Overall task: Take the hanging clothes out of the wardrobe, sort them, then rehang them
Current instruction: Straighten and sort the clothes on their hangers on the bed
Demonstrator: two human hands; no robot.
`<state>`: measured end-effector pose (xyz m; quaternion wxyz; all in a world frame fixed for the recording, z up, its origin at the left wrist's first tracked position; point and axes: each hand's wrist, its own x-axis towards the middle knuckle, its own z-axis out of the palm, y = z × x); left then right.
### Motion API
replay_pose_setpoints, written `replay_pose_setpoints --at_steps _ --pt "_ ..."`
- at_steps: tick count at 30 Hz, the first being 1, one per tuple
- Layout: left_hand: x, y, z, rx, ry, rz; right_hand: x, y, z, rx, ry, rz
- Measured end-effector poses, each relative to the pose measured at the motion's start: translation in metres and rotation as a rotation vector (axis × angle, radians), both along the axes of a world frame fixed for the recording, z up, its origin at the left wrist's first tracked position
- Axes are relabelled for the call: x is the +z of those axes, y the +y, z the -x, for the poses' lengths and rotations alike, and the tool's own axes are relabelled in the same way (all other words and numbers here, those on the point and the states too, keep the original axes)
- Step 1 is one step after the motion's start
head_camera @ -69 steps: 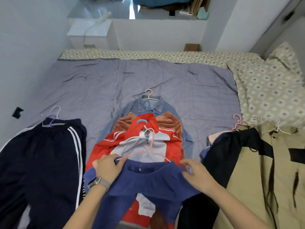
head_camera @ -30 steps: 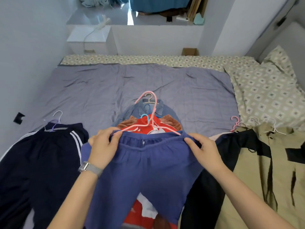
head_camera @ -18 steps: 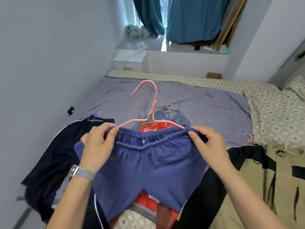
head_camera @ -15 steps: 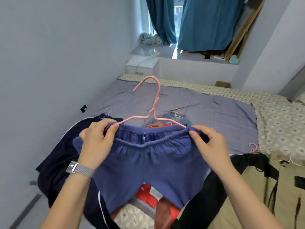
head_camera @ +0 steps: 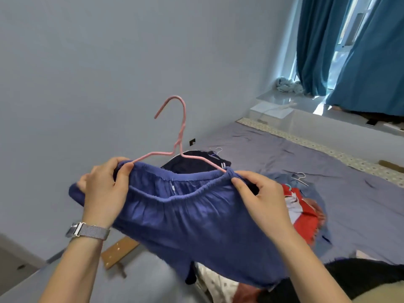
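Aloft, the left hand (head_camera: 102,193) and right hand (head_camera: 262,197) pinch the gathered waistband of blue cotton shorts (head_camera: 190,224); a pink wire hanger (head_camera: 181,136) rises from the waistband.

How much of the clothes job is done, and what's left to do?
Done: clothes are out and lying in piles on the bed, like the dark trousers and the red top. In hand: the left hand and right hand hold blue shorts up on a pink hanger. Left: hanging these and the piles back up; no wardrobe is in view.
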<state>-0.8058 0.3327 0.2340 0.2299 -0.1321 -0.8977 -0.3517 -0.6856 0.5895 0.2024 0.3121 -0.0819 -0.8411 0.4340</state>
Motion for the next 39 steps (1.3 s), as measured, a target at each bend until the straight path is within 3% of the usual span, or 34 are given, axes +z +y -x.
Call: replay_pose_setpoints --at_steps 7,14,26,32,39 --pt "0.013 -0.112 0.047 0.17 0.001 0.031 0.008 -0.097 0.074 0.163 -0.009 -0.068" --pt "-0.022 -0.14 0.124 0.021 -0.094 0.04 -0.048 -0.124 0.151 0.017 -0.09 0.048" --pt "-0.073 -0.087 0.277 -0.601 -0.424 0.2 -0.105 -0.054 0.239 -0.21 -0.205 0.24" --pt "-0.098 -0.039 0.366 -0.529 -0.365 0.243 -0.128 -0.012 0.313 -0.266 -0.257 0.254" --pt "-0.084 0.023 0.465 -0.491 -0.202 0.208 -0.097 0.031 0.398 -0.232 -0.203 0.264"
